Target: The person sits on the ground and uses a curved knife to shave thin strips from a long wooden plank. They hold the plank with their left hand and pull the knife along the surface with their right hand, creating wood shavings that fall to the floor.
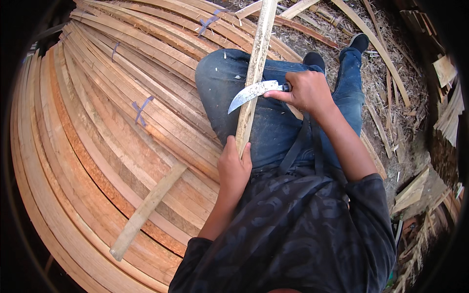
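At the far left, a broad stack of long, pale brown planks [58, 161] fans toward the lower edge, bent by the wide lens. A short, loose stick [148, 212] lies slantwise across them. Farther up, purple ties [141, 110] bind some of the pieces. To the right of the stick, the person's left hand [233, 165] is closed around the near end of a narrow wooden strip [262, 44], pinching it between thumb and fingers. The strip rises from this hand, leaning slightly right, over the thigh of the blue jeans [217, 88] and out past the upper edge. A curved knife [254, 93] crosses above the left hand, its speckled blade lying over the strip and its tip pointing left and down; whether the edge bites into the wood cannot be told. The right hand [309, 91] is wrapped around the knife's black handle, thumb stretched toward the blade. Beneath both arms is a dark patterned shirt [298, 234]. Beyond the dark shoes [360, 42], shavings [378, 93] litter the ground, with a long curved strip [386, 58] among them and split offcuts [445, 71] at far right.
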The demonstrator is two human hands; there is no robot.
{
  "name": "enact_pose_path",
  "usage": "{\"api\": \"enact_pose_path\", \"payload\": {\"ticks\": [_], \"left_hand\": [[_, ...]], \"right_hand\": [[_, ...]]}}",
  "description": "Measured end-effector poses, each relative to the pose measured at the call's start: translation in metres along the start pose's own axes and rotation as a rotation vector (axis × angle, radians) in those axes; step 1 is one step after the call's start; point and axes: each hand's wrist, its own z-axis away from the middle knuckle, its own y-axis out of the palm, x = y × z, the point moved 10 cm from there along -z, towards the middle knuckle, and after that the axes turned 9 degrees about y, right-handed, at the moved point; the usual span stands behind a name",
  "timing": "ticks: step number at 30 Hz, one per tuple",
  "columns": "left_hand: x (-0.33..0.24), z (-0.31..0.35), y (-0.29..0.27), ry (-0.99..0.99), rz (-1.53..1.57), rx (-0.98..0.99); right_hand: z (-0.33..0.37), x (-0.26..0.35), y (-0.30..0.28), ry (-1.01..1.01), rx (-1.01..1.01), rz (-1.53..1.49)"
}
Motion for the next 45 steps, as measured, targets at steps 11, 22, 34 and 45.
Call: {"api": "enact_pose_path", "payload": {"ticks": [11,22,34,45], "left_hand": [[-0.003,0.0,-0.002,-0.014,0.025,0.018],[0.002,0.003,0.001,-0.02,0.013,-0.002],[0.002,-0.001,-0.002,-0.002,-0.015,-0.013],[-0.002,-0.007,0.003,0.007,0.021,0.009]], "right_hand": [[-0.025,-0.048,-0.007,0.207,-0.007,0.067],[0.011,0.0,0.011,0.108,0.074,-0.139],[-0.025,-0.02,0.014,0.218,-0.026,-0.101],[-0.036,-0.035,0.014,0.188,0.004,-0.098]]}}
